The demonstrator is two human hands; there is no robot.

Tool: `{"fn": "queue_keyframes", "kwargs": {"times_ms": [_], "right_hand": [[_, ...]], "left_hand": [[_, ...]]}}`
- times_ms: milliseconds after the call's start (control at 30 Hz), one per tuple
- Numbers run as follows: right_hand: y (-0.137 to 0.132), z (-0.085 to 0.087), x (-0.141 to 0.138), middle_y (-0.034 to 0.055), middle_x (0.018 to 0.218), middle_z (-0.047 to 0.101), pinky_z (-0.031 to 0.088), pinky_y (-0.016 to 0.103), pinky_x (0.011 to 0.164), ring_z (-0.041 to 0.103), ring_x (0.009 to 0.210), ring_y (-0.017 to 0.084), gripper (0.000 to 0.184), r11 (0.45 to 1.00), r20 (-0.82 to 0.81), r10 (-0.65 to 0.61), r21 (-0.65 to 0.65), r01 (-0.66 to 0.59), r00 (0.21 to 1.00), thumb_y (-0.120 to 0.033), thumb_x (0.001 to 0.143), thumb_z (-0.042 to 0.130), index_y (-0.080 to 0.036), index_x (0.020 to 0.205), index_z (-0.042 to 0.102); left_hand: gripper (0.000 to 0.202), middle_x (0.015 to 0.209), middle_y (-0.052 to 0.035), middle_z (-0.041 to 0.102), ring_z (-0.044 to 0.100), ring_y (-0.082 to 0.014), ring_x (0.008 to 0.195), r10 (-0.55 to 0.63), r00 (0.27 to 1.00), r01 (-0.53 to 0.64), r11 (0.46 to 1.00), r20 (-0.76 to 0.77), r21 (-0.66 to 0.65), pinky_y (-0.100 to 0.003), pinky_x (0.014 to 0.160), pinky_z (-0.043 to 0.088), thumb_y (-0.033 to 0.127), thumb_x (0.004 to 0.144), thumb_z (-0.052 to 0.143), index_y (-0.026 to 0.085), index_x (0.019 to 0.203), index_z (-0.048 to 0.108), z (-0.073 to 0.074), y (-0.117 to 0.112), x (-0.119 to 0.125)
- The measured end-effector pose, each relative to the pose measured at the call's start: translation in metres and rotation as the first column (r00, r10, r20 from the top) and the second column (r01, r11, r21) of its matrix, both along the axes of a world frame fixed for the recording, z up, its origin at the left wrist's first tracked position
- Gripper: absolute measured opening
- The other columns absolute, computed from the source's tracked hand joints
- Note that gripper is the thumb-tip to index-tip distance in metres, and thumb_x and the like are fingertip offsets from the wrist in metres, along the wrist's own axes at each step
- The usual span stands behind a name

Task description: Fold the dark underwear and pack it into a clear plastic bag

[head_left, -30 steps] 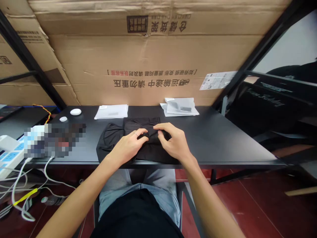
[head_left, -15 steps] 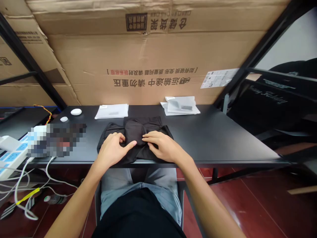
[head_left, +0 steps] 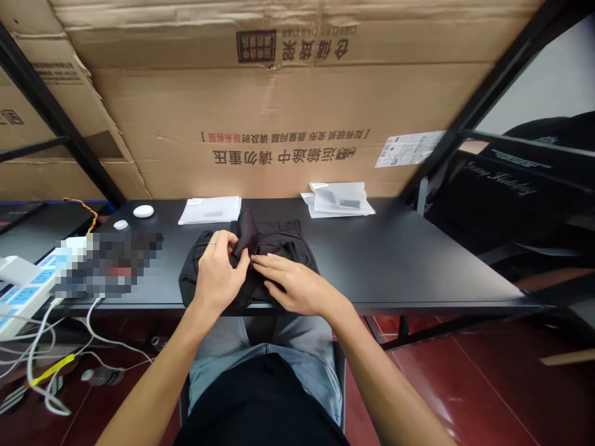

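Observation:
A black garment (head_left: 288, 248) lies on the black table (head_left: 409, 260) in front of me, near the front edge. My left hand (head_left: 218, 275) pinches a rounded black pad (head_left: 245, 232) of the garment and holds it raised off the cloth. My right hand (head_left: 290, 285) lies on the garment just right of the pad, fingers stretched out and pressing the fabric flat.
Two stacks of clear plastic bags (head_left: 211, 209) (head_left: 338, 199) lie at the back of the table. A white round object (head_left: 143, 211) and a smaller one (head_left: 120, 225) sit at the back left. A power strip (head_left: 18, 291) with cables hangs left. Cardboard boxes (head_left: 279, 105) stand behind.
My left hand went from resting on the garment to pinching the pad and lifting it up. My right hand slid left and flattened on the cloth.

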State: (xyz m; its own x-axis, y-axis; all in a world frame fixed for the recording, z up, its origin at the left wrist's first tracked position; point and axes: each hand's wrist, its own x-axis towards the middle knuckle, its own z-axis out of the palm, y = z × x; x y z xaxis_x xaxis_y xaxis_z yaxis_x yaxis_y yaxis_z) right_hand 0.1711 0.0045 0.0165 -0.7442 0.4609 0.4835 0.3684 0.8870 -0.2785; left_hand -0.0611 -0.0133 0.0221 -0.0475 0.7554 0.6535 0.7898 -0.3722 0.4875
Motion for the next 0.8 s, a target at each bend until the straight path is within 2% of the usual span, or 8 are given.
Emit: {"fn": "queue_keyframes", "kwargs": {"times_ms": [100, 200, 333, 500, 567, 667, 733, 800], "right_hand": [[0.005, 0.007, 0.011, 0.0121, 0.135, 0.085, 0.065, 0.054, 0.119, 0.081, 0.127, 0.030, 0.033, 0.998, -0.123, -0.013, 0.063, 0.021, 0.992, -0.013, 0.106, 0.061, -0.023, 0.128, 0.083], [0.011, 0.016, 0.032, 0.0085, 0.123, 0.086, 0.070, 0.048, 0.107, 0.083, 0.114, 0.028, 0.027, 0.981, -0.246, -0.162, 0.063, 0.182, 0.956, -0.013, 0.103, 0.066, -0.027, 0.118, 0.083], [0.014, 0.021, 0.052, 0.0097, 0.142, 0.078, 0.071, 0.045, 0.102, 0.084, 0.099, 0.024, 0.037, 0.960, -0.234, -0.274, -0.003, 0.281, 0.933, -0.015, 0.103, 0.067, -0.028, 0.135, 0.078], [0.021, 0.012, 0.054, 0.0085, 0.154, 0.074, 0.069, 0.045, 0.109, 0.082, 0.122, 0.028, 0.035, 0.973, -0.041, -0.224, -0.063, 0.221, 0.974, -0.014, 0.103, 0.065, -0.029, 0.128, 0.085], [0.024, 0.010, 0.054, 0.0082, 0.149, 0.077, 0.068, 0.046, 0.111, 0.081, 0.127, 0.029, 0.033, 0.972, -0.010, -0.220, -0.082, 0.218, 0.975, -0.012, 0.102, 0.065, -0.028, 0.120, 0.087], [0.026, 0.009, 0.055, 0.0075, 0.146, 0.079, 0.066, 0.047, 0.115, 0.081, 0.128, 0.030, 0.030, 0.968, -0.025, -0.231, -0.108, 0.227, 0.973, -0.013, 0.102, 0.067, -0.028, 0.115, 0.089], [0.026, 0.009, 0.056, 0.0069, 0.144, 0.080, 0.066, 0.047, 0.116, 0.082, 0.127, 0.029, 0.027, 0.968, -0.037, -0.227, -0.122, 0.221, 0.973, -0.015, 0.103, 0.068, -0.029, 0.113, 0.090], [0.026, 0.009, 0.056, 0.0066, 0.141, 0.082, 0.066, 0.047, 0.116, 0.083, 0.125, 0.029, 0.025, 0.968, -0.050, -0.224, -0.131, 0.216, 0.973, -0.017, 0.103, 0.070, -0.028, 0.110, 0.091]], "left_hand": [[0.025, 0.109, -0.0057, 0.070, 0.070, -0.0261, 0.100, -0.050, 0.997, 0.056, 0.991, -0.055, 0.124, -0.039, 0.089, 0.059, 0.013, 0.096, 0.072, 0.026, 0.112, 0.059, -0.001, 0.001, 0.009], [0.033, 0.118, -0.0071, 0.073, 0.070, -0.0276, 0.110, -0.154, 0.978, 0.170, 0.979, -0.143, 0.111, -0.041, 0.098, 0.060, 0.005, 0.094, 0.073, 0.026, 0.118, 0.063, -0.003, 0.004, 0.022], [0.037, 0.122, -0.0065, 0.074, 0.071, -0.0280, 0.116, -0.255, 0.947, 0.258, 0.966, -0.197, -0.010, -0.043, 0.106, 0.060, 0.000, 0.093, 0.071, 0.025, 0.120, 0.066, -0.010, 0.007, 0.040], [0.039, 0.134, -0.0079, 0.068, 0.073, -0.0250, 0.119, -0.385, 0.915, 0.371, 0.920, -0.118, -0.129, -0.038, 0.105, 0.062, 0.012, 0.095, 0.081, 0.025, 0.128, 0.064, -0.016, 0.002, 0.044], [0.045, 0.137, -0.0104, 0.066, 0.073, -0.0268, 0.119, -0.331, 0.939, 0.317, 0.937, -0.088, -0.146, -0.039, 0.105, 0.062, 0.034, 0.096, 0.088, 0.024, 0.132, 0.063, -0.013, 0.000, 0.038], [0.052, 0.133, -0.0157, 0.067, 0.072, -0.0342, 0.121, -0.071, 0.989, 0.040, 0.973, -0.131, -0.228, -0.047, 0.108, 0.059, 0.061, 0.102, 0.078, 0.020, 0.131, 0.064, -0.006, 0.002, 0.028], [0.049, 0.128, -0.0178, 0.069, 0.073, -0.0365, 0.121, 0.022, 0.981, -0.087, 0.938, -0.194, -0.336, -0.048, 0.107, 0.058, 0.065, 0.107, 0.066, 0.019, 0.123, 0.067, -0.003, 0.007, 0.024], [0.045, 0.123, -0.0180, 0.071, 0.074, -0.0371, 0.120, -0.006, 0.969, -0.105, 0.894, -0.248, -0.435, -0.047, 0.103, 0.058, 0.064, 0.109, 0.063, 0.019, 0.113, 0.068, -0.003, 0.013, 0.024]]}}
